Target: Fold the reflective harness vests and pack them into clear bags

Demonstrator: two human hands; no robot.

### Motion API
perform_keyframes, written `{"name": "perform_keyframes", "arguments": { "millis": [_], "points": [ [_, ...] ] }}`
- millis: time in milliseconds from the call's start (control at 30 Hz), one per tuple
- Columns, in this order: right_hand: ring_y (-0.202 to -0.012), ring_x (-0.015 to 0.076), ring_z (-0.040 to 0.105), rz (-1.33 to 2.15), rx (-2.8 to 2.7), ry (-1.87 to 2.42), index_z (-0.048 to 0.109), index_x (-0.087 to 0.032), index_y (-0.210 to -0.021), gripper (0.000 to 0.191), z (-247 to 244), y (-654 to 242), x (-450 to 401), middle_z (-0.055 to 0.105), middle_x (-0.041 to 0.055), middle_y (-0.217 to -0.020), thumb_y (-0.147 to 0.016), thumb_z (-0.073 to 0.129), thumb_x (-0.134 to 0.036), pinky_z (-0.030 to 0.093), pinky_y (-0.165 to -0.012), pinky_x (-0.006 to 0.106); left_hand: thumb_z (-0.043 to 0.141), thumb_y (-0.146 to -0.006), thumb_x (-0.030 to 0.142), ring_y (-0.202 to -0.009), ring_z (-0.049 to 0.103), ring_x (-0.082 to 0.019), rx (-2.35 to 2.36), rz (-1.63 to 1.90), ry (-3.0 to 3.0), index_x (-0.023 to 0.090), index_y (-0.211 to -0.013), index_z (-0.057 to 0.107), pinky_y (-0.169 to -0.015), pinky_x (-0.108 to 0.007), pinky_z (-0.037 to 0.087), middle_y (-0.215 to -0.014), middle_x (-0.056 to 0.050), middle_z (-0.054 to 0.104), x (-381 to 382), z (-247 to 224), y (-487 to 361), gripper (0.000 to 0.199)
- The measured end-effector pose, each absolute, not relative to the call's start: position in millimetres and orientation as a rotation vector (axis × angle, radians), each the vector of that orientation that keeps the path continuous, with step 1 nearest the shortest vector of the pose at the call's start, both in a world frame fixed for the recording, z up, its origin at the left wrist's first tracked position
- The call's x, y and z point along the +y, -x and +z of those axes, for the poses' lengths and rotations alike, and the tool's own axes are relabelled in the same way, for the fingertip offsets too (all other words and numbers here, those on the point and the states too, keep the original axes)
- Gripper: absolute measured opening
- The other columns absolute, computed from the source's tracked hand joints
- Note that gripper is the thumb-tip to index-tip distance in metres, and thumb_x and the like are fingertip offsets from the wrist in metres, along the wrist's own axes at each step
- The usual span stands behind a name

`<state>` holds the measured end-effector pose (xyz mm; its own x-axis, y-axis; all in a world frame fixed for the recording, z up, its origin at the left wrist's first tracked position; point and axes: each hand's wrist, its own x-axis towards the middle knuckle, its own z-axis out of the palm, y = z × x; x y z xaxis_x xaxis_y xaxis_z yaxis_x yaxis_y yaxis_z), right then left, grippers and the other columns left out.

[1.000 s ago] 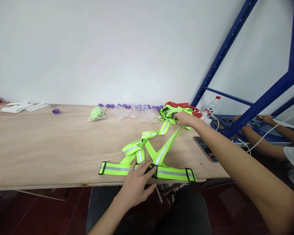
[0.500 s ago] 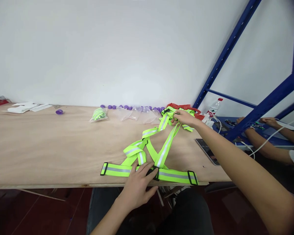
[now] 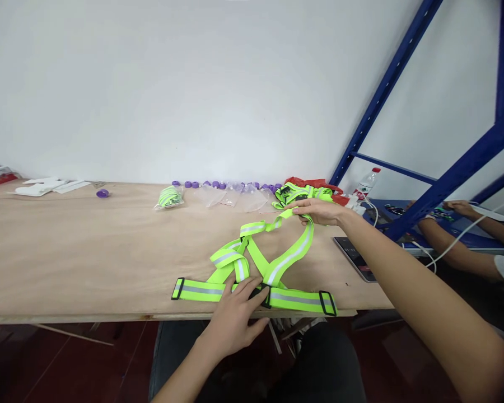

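Observation:
A neon-green reflective harness vest with grey stripes and black buckles lies at the table's front edge, its belt running along that edge. My left hand rests on the middle of the belt with its fingers stretched out, partly covering the black buckle there. At the back right of the harness, my right hand pinches one shoulder strap, which bends round in a loop. Just behind that hand is a heap of more green reflective straps on a red bag.
Clear plastic bags and several purple rolls line the wall. A bagged harness lies left of them. A phone is at the right, near a bottle and the blue rack. Another person's hands show beyond.
My right hand has drawn the strap slightly away from the heap, and the strap now curves in a wider loop. My left hand has stayed on the belt.

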<state>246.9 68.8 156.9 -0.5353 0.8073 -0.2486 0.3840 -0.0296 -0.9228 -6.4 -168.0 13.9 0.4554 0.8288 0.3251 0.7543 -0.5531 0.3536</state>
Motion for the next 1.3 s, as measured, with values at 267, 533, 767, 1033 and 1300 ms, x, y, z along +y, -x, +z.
{"name": "perform_keyframes", "arguments": {
  "millis": [267, 533, 767, 1033, 1300],
  "points": [
    [-0.110, 0.0304, 0.065, 1.096, -2.341, 1.436, 0.080, -0.024, -0.097, 0.033, 153.1, -257.9, 81.6, 0.075, 0.0055, -0.116, -0.064, 0.079, -0.023, 0.049, -0.093, 0.035, 0.059, -0.094, 0.040, -0.138, 0.046, -0.029, 1.394, 0.664, -2.540, 0.029, -0.145, 0.049, -0.120, -0.059, 0.021, -0.152, -0.008, 0.048, -168.9, 16.4, 6.9, 0.053],
    [-0.086, 0.0261, 0.066, 0.410, -2.370, 1.487, 0.074, -0.020, -0.080, 0.013, 140.6, -257.1, 89.9, 0.075, 0.0059, -0.089, -0.068, 0.069, -0.019, 0.048, -0.079, 0.033, 0.060, -0.093, 0.035, -0.140, 0.043, -0.029, 1.393, 0.623, -2.538, 0.028, -0.145, 0.048, -0.119, -0.061, 0.020, -0.153, -0.009, 0.047, -168.8, 16.7, 6.8, 0.054],
    [-0.090, 0.0233, 0.062, 0.194, -2.148, 1.273, 0.063, -0.021, -0.098, 0.025, 132.5, -244.2, 88.4, 0.070, 0.0050, -0.098, -0.074, 0.057, -0.018, 0.047, -0.082, 0.034, 0.060, -0.093, 0.040, -0.139, 0.044, -0.030, 1.390, 0.664, -2.523, 0.029, -0.145, 0.049, -0.120, -0.061, 0.019, -0.152, -0.009, 0.048, -168.9, 14.4, 6.8, 0.054],
    [-0.095, 0.0221, 0.065, 0.692, -1.903, 0.909, 0.055, -0.022, -0.104, 0.039, 137.7, -224.8, 98.0, 0.069, 0.0059, -0.105, -0.066, 0.058, -0.015, 0.050, -0.074, 0.031, 0.057, -0.095, 0.044, -0.141, 0.042, -0.030, 1.353, 0.662, -2.499, 0.030, -0.147, 0.046, -0.120, -0.061, 0.018, -0.154, -0.008, 0.046, -167.2, 12.2, 7.9, 0.055],
    [-0.074, 0.0160, 0.063, 0.747, -2.036, 1.021, 0.055, -0.021, -0.122, 0.049, 144.9, -215.6, 108.7, 0.069, 0.0026, -0.094, -0.075, 0.066, -0.026, 0.050, -0.066, 0.028, 0.057, -0.094, 0.046, -0.141, 0.041, -0.030, 1.356, 0.668, -2.506, 0.030, -0.146, 0.047, -0.120, -0.060, 0.018, -0.153, -0.008, 0.046, -167.0, 10.0, 7.3, 0.055]
  ]
}}
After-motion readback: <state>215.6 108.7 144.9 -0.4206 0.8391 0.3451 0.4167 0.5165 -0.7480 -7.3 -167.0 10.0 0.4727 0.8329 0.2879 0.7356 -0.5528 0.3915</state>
